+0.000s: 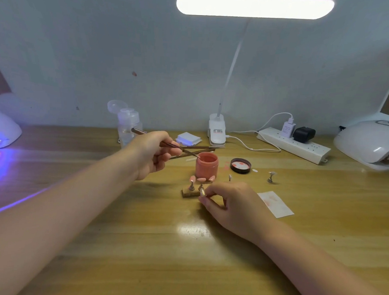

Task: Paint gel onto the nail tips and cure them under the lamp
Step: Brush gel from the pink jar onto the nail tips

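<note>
Head view, angled down, close over table (141,244)

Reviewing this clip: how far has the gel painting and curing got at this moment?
Done: the gel jar is open, its lid off, and pink nail tips sit on the holder block. In hand: the left hand dips the brush at the jar while the right hand pinches a metal stand. Left: curing; the lit lamp stands apart.

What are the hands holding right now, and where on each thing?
Left hand grips the brush mid-handle, tip at the gel jar. Right hand pinches a small metal nail stand at its base.
</note>
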Motion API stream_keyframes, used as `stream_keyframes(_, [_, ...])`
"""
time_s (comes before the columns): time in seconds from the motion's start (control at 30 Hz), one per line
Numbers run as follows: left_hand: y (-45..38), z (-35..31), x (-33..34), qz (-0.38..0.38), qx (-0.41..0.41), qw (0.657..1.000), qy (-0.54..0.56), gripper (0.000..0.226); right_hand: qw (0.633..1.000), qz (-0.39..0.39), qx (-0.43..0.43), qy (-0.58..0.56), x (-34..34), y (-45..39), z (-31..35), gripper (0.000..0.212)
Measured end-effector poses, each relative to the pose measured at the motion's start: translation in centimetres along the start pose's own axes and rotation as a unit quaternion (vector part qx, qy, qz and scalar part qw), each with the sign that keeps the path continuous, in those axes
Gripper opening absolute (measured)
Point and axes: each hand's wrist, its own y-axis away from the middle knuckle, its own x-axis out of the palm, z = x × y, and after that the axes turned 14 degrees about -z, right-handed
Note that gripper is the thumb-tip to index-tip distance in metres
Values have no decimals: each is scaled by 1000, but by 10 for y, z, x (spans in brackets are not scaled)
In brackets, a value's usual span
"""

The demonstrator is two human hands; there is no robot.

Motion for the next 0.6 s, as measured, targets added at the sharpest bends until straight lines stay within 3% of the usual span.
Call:
stream_keyframes(0.1, [13, 7, -4, 17, 36, 996, 84, 20, 999, -30, 7, -12, 0, 0, 1, 10])
stream_keyframes(0.2, [30, 23, -5, 17, 142, 983, 113, 21, 993, -88, 56, -56, -1, 0, -2, 6])
stream_keyframes(0.3, [51, 48, -7, 23, 313, 948, 61, 18, 970, -140, 129, -152, -3, -2, -4, 7])
stream_keyframes(0.43, [72, 69, -9, 28, 497, 866, -56, 22, 946, -175, 177, -208, -3, -3, -4, 12])
stream_keyframes(0.6, [76, 76, -6, 25, 542, 835, -96, 26, 950, -195, 172, -171, -1, -3, -7, 16])
